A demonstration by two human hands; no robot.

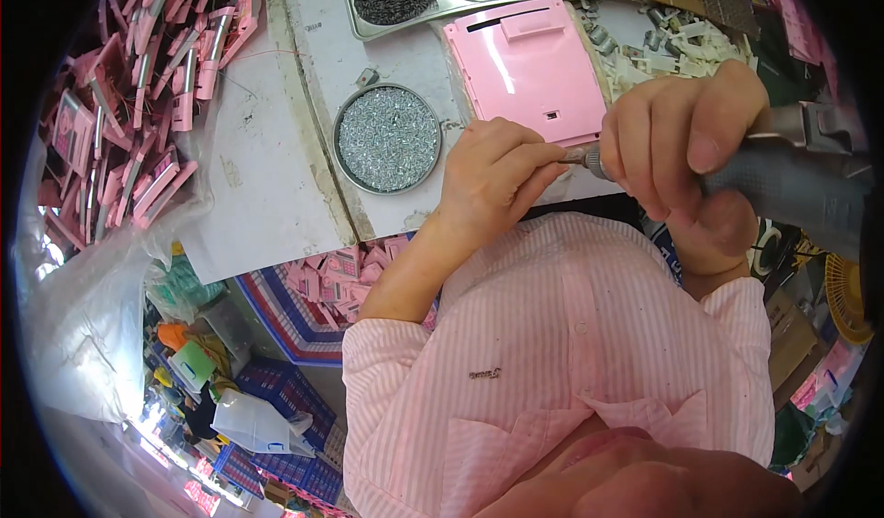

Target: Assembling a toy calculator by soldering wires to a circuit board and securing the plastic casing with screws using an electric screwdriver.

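Grey and thick-bodied, the power screwdriver point(792, 182) sits clenched in the right hand point(686, 140), held in the air just off the near edge of the tabletop point(276, 186) and in front of the person's chest. Its long axis runs nearly level across the view, with the bit end point(580, 156) pointing toward the person's left and the body trailing off to the right rim. The left hand point(493, 182) is pinched narrow at that tip, fingertips closed on something too small to make out, probably a screw. The risk, as I judge it, is at that pinch: if the driver spins while the fingertips are on the bit, they could be nicked, or the small piece could slip and drop off the edge. The pink plastic panel point(529, 71) lies flat just beyond both hands, and the round tin of silver screws point(388, 138) lies to its left.
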